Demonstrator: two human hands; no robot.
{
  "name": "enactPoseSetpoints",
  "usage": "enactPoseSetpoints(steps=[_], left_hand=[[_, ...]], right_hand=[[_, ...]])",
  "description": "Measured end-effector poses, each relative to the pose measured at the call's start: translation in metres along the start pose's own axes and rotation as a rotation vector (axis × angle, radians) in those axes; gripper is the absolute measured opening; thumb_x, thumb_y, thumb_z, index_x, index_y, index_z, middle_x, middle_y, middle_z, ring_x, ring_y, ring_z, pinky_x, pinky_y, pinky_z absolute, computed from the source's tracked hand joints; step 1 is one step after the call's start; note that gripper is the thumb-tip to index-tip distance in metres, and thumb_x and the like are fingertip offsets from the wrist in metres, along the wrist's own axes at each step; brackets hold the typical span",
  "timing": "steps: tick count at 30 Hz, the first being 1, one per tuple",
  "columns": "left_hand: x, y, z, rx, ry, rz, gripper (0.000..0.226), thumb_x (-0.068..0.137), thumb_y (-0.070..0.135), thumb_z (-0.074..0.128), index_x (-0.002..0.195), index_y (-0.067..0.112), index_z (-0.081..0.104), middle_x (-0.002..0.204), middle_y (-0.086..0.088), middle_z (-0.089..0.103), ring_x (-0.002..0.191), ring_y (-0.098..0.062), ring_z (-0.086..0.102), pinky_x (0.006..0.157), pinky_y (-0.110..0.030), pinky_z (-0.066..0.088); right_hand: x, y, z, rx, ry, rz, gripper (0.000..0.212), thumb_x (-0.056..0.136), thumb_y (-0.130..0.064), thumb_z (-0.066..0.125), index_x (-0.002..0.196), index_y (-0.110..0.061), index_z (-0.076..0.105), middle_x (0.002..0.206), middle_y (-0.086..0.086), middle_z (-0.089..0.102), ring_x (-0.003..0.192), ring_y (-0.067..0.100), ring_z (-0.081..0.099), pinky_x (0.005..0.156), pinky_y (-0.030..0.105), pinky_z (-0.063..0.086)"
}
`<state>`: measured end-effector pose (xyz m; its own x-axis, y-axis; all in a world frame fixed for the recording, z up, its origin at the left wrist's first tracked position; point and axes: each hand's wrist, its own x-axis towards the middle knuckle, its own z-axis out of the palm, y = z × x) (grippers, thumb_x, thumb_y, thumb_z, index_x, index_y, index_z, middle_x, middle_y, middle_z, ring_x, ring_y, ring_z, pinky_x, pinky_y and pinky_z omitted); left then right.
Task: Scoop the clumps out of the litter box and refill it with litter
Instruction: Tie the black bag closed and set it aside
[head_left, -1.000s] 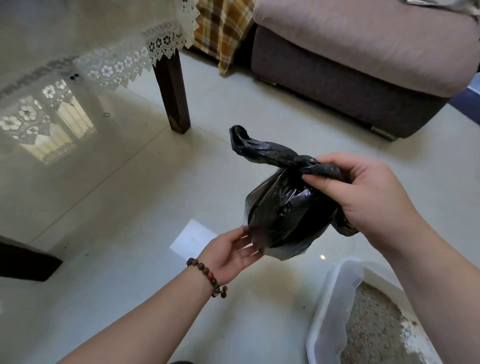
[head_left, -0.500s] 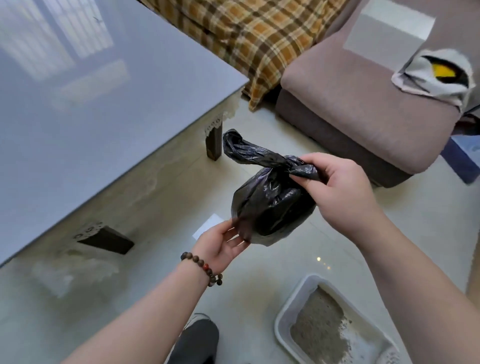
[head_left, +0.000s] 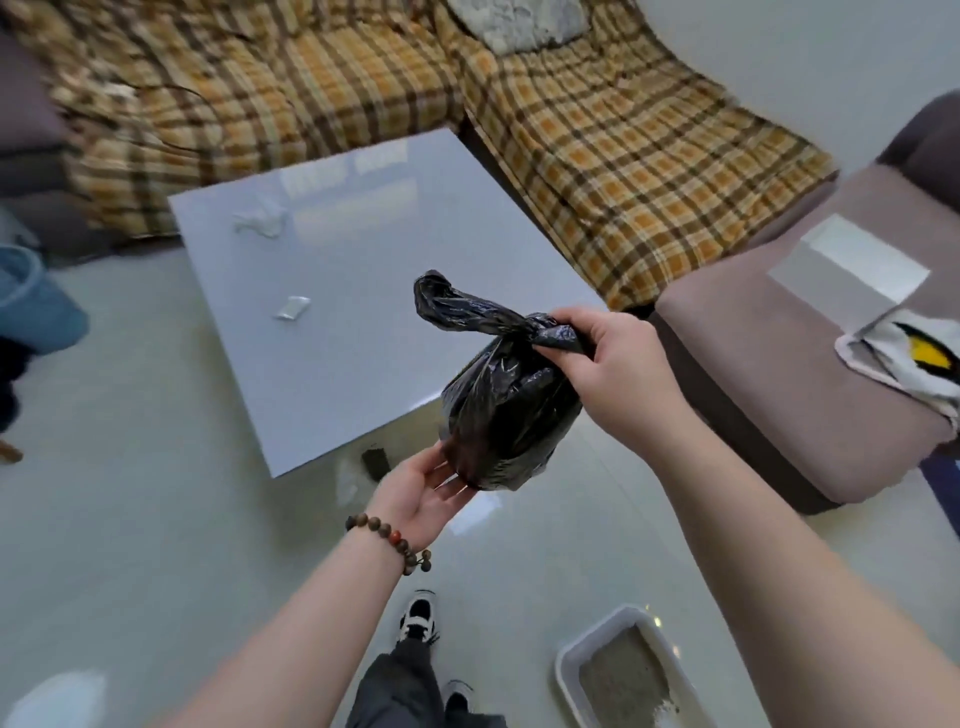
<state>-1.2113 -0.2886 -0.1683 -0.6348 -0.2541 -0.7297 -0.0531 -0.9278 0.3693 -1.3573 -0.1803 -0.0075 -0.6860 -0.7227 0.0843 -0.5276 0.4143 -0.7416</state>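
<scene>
A black plastic bag (head_left: 506, 415), knotted at its neck and bulging below, hangs in mid-air. The white litter box (head_left: 571, 662) sits on the floor, partly filled with grey litter (head_left: 621, 680).

A glossy pale floor (head_left: 130, 519) reflects light. On it stands a low table (head_left: 332, 322) with a shiny grey-white top mirroring a window. Behind the table runs a sofa (head_left: 597, 135) under an orange-brown checked cover. To the table's right sits a mauve seat (head_left: 753, 353). A plain light wall (head_left: 805, 57) rises behind the sofa.
</scene>
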Motion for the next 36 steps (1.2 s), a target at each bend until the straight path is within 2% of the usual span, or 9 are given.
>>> enactPoseSetpoints(steps=[3,5,7,9,16,18,23,28,36], left_hand=[[-0.040,0.034,-0.027,-0.070,0.058,0.103,0.020,0.097,0.015,0.047,0.094,0.004,0.063,0.087,-0.013,0.069,0.077,-0.025,0.065,0.080,-0.040,0.053],[-0.063,0.055,-0.047,-0.127,0.089,0.170,0.019,0.096,0.015,0.049,0.092,0.005,0.064,0.083,-0.012,0.069,0.076,-0.024,0.065,0.076,-0.039,0.056],[-0.082,0.074,-0.069,-0.200,0.117,0.232,0.020,0.096,0.015,0.048,0.089,0.005,0.064,0.081,-0.012,0.069,0.081,-0.025,0.062,0.076,-0.039,0.056],[-0.099,0.094,-0.090,-0.276,0.146,0.291,0.022,0.097,0.014,0.046,0.085,0.005,0.063,0.077,-0.012,0.070,0.082,-0.026,0.060,0.084,-0.040,0.050],[-0.132,0.173,-0.184,-0.448,0.249,0.425,0.020,0.096,0.010,0.046,0.087,0.004,0.062,0.094,-0.017,0.065,0.088,-0.029,0.060,0.094,-0.042,0.047],[-0.138,0.202,-0.218,-0.473,0.275,0.450,0.019,0.095,0.008,0.046,0.087,0.003,0.063,0.095,-0.017,0.066,0.088,-0.031,0.060,0.092,-0.042,0.049],[-0.155,0.286,-0.300,-0.506,0.321,0.487,0.019,0.097,0.008,0.044,0.091,0.003,0.062,0.095,-0.016,0.066,0.084,-0.029,0.062,0.070,-0.037,0.056],[-0.165,0.372,-0.367,-0.523,0.320,0.496,0.023,0.098,0.008,0.044,0.101,0.000,0.066,0.109,-0.018,0.065,0.098,-0.032,0.062,0.080,-0.039,0.053],[-0.135,0.495,-0.426,-0.535,0.320,0.460,0.025,0.099,0.011,0.045,0.112,0.002,0.064,0.115,-0.018,0.064,0.103,-0.031,0.062,0.079,-0.038,0.054]], right_hand=[[0.011,-0.051,0.026,0.019,-0.079,-0.096,0.016,0.086,-0.017,0.064,0.101,-0.019,0.071,0.089,-0.002,0.072,0.082,0.014,0.065,0.077,0.036,0.054],[0.020,-0.083,0.046,0.030,-0.132,-0.161,0.016,0.086,-0.018,0.064,0.100,-0.021,0.070,0.087,-0.003,0.072,0.074,0.010,0.063,0.070,0.030,0.054],[0.030,-0.114,0.067,0.029,-0.167,-0.229,0.013,0.086,-0.018,0.064,0.097,-0.020,0.071,0.085,-0.004,0.072,0.080,0.013,0.064,0.075,0.033,0.052],[0.040,-0.143,0.092,0.041,-0.217,-0.279,0.012,0.085,-0.017,0.064,0.094,-0.020,0.071,0.084,-0.004,0.071,0.084,0.016,0.064,0.078,0.035,0.051],[0.077,-0.240,0.206,0.092,-0.377,-0.399,0.012,0.085,-0.017,0.064,0.092,-0.024,0.071,0.081,-0.007,0.070,0.081,0.012,0.063,0.074,0.026,0.050],[0.089,-0.270,0.246,0.091,-0.418,-0.423,0.013,0.085,-0.017,0.064,0.093,-0.024,0.071,0.082,-0.007,0.070,0.082,0.011,0.062,0.074,0.023,0.048],[0.122,-0.353,0.345,0.057,-0.469,-0.477,0.014,0.086,-0.017,0.064,0.098,-0.022,0.070,0.087,-0.006,0.069,0.087,0.013,0.062,0.080,0.027,0.049],[0.158,-0.422,0.426,0.030,-0.471,-0.501,0.016,0.087,-0.018,0.064,0.102,-0.021,0.070,0.087,-0.008,0.067,0.088,0.012,0.061,0.078,0.025,0.046],[0.248,-0.480,0.519,0.035,-0.506,-0.492,0.018,0.085,-0.014,0.065,0.101,-0.020,0.071,0.090,-0.006,0.070,0.086,0.011,0.062,0.076,0.022,0.047]])
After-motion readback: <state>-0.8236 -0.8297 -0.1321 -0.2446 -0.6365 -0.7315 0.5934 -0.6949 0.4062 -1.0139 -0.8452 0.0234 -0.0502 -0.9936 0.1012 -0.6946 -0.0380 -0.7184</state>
